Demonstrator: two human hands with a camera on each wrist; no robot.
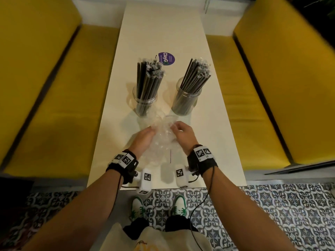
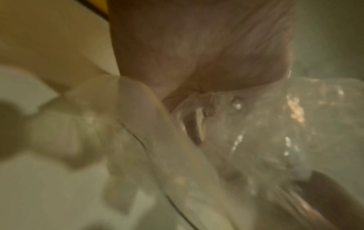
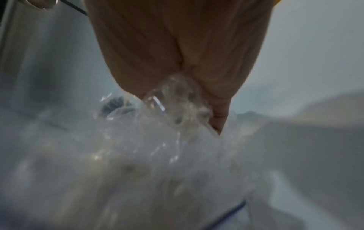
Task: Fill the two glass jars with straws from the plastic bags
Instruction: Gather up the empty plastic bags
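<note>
With both jars full, two hands crumple empty clear plastic.
The left hand point(image 1: 143, 137) and right hand point(image 1: 183, 132) clutch the plastic bags point(image 1: 161, 136) above the tabletop point(image 1: 213, 142), near the left jar point(image 1: 144, 104) and right jar point(image 1: 184, 103) of dark straws point(image 1: 148, 78).

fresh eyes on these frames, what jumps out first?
Two glass jars, the left jar and right jar, stand mid-table, each bristling with dark straws. Nearer the person, the left hand and right hand grip crumpled clear plastic. Yellow benches flank the white table.
</note>
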